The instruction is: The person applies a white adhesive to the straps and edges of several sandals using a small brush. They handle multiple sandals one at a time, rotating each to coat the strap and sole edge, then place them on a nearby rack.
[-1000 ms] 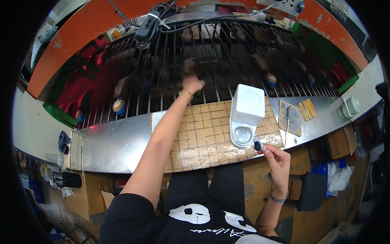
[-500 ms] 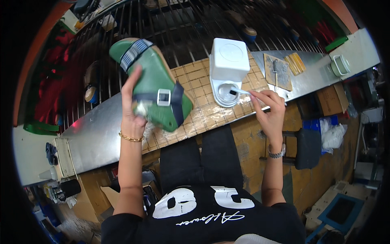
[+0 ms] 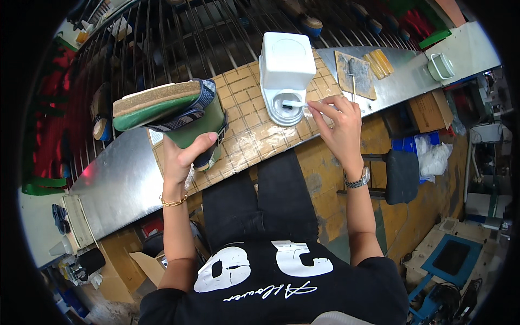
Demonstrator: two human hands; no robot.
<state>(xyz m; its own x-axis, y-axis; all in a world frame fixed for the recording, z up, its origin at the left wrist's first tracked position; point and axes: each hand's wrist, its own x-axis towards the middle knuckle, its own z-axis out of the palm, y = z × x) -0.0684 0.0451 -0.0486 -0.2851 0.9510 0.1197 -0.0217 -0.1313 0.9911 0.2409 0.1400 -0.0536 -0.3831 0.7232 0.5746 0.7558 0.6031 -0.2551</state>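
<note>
My left hand grips a green shoe last fitted with a sandal's dark straps. The last is tipped on its side, so the tan, cork-like edge of a sole faces up. My thumb presses on the green side; the other fingers are hidden behind it. Between the thumb and fingers of my right hand is a thin, pale-handled brush. Its dark head is inside the round cup at the foot of a white dispenser.
Under the dispenser lies a brown mat with a dark grid, on a metal bench. A stained board with another tool, yellow strips and a pale green container sit rightward. A barred rack runs behind; a dark stool stands right.
My left hand has turned the last from its strapped top onto its side, showing the sole's edge, and lowered its toe. The brush head stays in the cup. The view has shifted slightly.
</note>
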